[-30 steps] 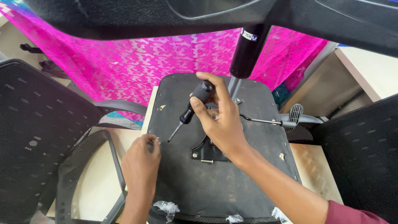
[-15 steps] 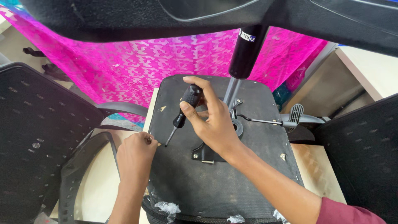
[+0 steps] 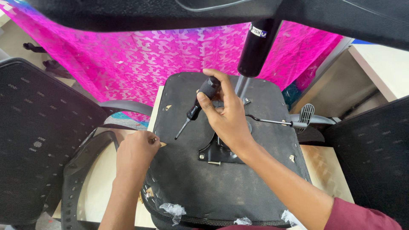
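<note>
In the head view, the right hand (image 3: 228, 117) gripped a black-handled screwdriver (image 3: 198, 104) above the upturned chair seat (image 3: 221, 183), while the left hand (image 3: 135, 151) pinched something small, likely a screw, at its edge; one screw (image 3: 214, 162) lay loose by the mounting plate (image 3: 215, 153).

Single head view, worn by the person, looking steeply down and forward, close over the upturned chair seat (image 3: 221, 187) at frame centre. Chair base (image 3: 170, 10) crosses the top edge; pink fabric (image 3: 140, 55) behind. No second view.
</note>
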